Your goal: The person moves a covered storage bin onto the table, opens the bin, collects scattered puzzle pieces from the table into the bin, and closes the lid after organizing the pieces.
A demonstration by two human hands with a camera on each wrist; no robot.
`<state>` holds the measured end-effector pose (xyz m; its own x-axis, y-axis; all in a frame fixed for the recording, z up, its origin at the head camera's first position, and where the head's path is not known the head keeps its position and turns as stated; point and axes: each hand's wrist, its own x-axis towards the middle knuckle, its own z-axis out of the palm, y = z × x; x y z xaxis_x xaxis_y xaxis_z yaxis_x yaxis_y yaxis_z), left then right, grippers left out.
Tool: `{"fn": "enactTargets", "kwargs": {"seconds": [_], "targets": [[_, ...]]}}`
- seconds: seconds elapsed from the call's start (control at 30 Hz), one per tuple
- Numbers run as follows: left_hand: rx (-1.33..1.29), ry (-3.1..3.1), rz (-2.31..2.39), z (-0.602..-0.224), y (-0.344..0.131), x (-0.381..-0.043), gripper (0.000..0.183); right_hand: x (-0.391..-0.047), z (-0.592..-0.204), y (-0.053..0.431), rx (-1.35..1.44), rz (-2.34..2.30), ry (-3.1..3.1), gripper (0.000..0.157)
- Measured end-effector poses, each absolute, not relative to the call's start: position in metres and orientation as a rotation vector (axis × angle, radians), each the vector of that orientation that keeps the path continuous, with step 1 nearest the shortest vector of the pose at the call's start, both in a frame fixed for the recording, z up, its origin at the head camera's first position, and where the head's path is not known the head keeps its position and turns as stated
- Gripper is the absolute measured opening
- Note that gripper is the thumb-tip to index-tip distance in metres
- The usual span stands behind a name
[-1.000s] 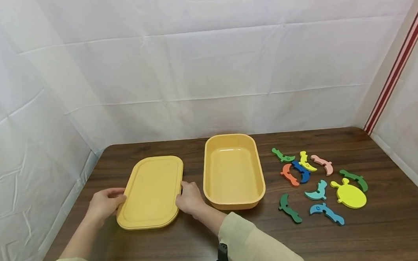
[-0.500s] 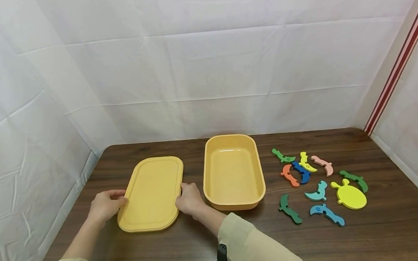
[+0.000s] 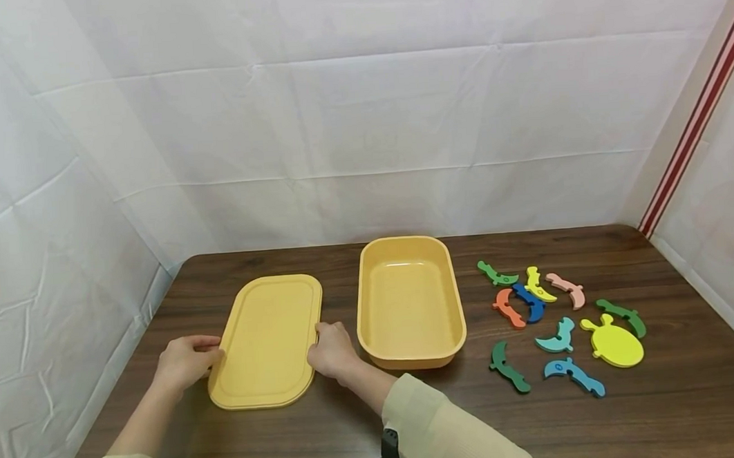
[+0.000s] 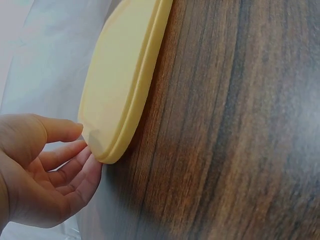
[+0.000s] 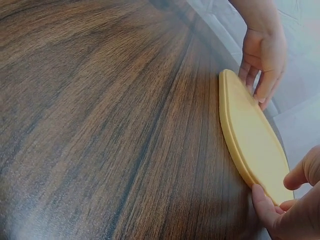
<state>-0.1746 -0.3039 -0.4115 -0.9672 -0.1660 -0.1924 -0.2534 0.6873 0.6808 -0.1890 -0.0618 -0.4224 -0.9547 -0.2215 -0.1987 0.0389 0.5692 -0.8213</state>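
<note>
A flat yellow lid (image 3: 265, 341) with rounded corners lies low over the wooden table, left of a matching yellow box. At its left edge is my left hand (image 3: 184, 365), thumb at the rim and fingers at the side, as the left wrist view shows of the same hand (image 4: 45, 170). My right hand (image 3: 335, 352) pinches the opposite edge. In the right wrist view, the right thumb (image 5: 304, 170) overlaps the lid's top while a fingertip presses its side rim. The yellow box (image 3: 413, 358) stands open beside the right hand, with nothing inside.
Several flat coloured animal-like pieces lie scattered at the right, among them a round yellow piece (image 3: 617, 344), a pink piece (image 3: 567, 290) and a dark green piece (image 3: 508, 368). White cloth (image 3: 362, 132) hangs behind and at the sides of the brown table (image 3: 272, 448).
The lid's near edge has come down slightly toward the table and the person. My left hand has moved a little down with it; the right has barely moved.
</note>
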Motion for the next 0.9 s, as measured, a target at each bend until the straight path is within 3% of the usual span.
{"fn": "enactTargets", "kwargs": {"seconds": [0.9], "targets": [[-0.265,3.113,1.039,-0.41,-0.299,-0.181,0.027,-0.188,-0.42,-0.05,-0.507,-1.185,2.704,0.034]]}}
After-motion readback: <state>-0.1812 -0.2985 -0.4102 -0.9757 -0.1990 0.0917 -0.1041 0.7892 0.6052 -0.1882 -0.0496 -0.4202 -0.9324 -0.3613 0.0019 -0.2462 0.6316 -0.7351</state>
